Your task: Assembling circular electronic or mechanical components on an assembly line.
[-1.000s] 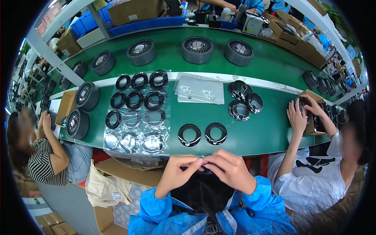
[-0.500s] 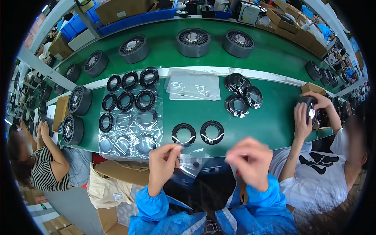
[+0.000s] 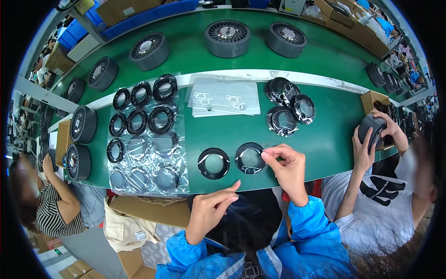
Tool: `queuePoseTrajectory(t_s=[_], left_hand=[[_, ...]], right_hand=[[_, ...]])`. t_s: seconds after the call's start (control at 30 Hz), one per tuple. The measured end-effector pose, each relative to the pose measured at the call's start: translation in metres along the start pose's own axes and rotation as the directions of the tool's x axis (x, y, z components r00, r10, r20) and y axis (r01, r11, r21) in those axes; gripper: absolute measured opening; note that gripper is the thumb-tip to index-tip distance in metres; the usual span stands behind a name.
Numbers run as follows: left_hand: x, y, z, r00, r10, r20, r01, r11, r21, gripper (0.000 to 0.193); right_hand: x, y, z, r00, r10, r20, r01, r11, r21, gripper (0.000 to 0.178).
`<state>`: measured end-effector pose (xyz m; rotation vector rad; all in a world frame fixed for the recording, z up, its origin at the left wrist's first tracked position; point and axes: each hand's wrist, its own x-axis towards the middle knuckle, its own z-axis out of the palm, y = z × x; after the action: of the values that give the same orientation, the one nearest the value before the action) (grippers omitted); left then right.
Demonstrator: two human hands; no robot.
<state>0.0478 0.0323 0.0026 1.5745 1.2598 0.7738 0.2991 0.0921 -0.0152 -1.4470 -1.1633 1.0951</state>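
Note:
Two flat, glossy black rings lie side by side near the front edge of the green table: a left ring and a right ring. My right hand pinches the right ring at its right edge with thumb and index finger. Below the rings, at the table's front edge, my left hand holds nothing visible; its index finger points forward, apart from the thumb. Several black rings in shiny clear wrap lie overlapping at the back right.
A clear plastic sheet with rows of black rings lies on the left. White printed sheets lie behind the rings. Grey round wheel-like units stand along the far belt. At right, a co-worker's hands hold a similar unit beside a cardboard box.
My right hand has moved left and forward onto the right ring. My left hand, which held a piece of clear film, has moved lower and right; the film no longer shows in it.

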Motion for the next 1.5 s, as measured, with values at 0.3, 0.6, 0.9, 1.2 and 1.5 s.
queuePoseTrajectory(t_s=[0.3,0.6,0.9,1.2,1.5], left_hand=[[0.001,-0.001,0.0,1.0,-0.03,-0.001,0.03,0.999,-0.03,0.012],[0.002,-0.008,0.003,0.998,0.057,-0.01,-0.058,0.997,-0.053,0.009],[-0.002,0.023,0.0,0.995,-0.098,-0.017,0.094,0.984,-0.149,0.012],[-0.025,0.027,-0.011,0.978,-0.196,0.076,0.21,0.937,-0.28,0.015],[-0.047,0.04,-0.025,0.977,0.189,-0.096,-0.193,0.98,-0.036,0.012]], right_hand=[[0.0,-0.004,0.002,0.999,0.044,-0.024,-0.044,0.999,0.018,0.009],[0.001,-0.003,0.0,0.999,0.033,-0.019,-0.034,0.998,-0.055,0.014],[-0.063,-0.059,-0.016,0.866,-0.497,0.057,0.439,0.699,-0.565,0.034],[-0.085,-0.068,-0.034,0.981,-0.17,0.097,0.188,0.955,-0.227,0.04],[-0.099,-0.072,0.023,0.682,-0.589,0.433,0.726,0.616,-0.305,0.037]])
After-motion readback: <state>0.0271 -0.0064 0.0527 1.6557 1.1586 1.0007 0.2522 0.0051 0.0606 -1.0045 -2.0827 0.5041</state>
